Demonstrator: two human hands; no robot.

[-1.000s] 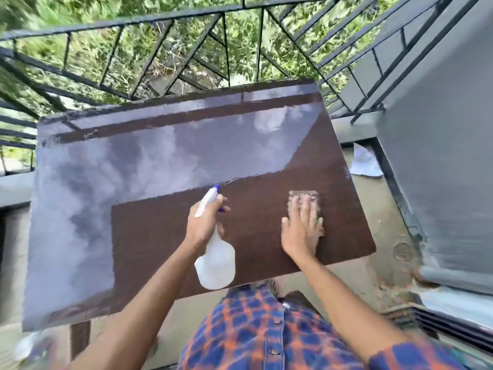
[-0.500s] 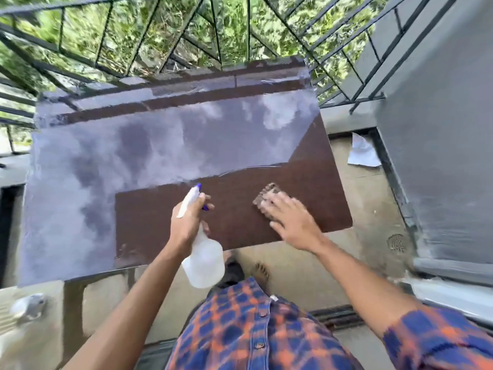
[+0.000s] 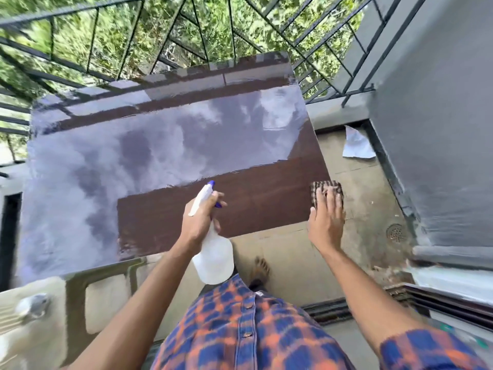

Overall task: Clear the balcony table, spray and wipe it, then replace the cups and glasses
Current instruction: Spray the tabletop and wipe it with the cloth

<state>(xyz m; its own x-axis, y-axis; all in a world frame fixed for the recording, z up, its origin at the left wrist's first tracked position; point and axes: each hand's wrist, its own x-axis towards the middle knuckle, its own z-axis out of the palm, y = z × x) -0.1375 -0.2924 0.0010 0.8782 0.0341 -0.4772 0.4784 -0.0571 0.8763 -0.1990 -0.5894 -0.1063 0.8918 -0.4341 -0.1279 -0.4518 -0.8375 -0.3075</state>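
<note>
Both hands are busy at the table's (image 3: 165, 156) near-right corner: the right hand (image 3: 326, 225) lies flat, fingers spread, pressing the striped cloth (image 3: 320, 188) at the right edge, half overhanging it. The left hand (image 3: 198, 222), clamped around the spray bottle (image 3: 213, 259), sits just left, nozzle aimed toward the far edge, so wiping likely runs leftward.

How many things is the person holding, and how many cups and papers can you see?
Spray bottles: 1, the spray bottle in the left hand
Cloths: 1, the striped cloth under the right hand at the table edge
Papers: 1, the paper scrap on the floor
Cups or glasses: 0 in view
Total: 3
</note>
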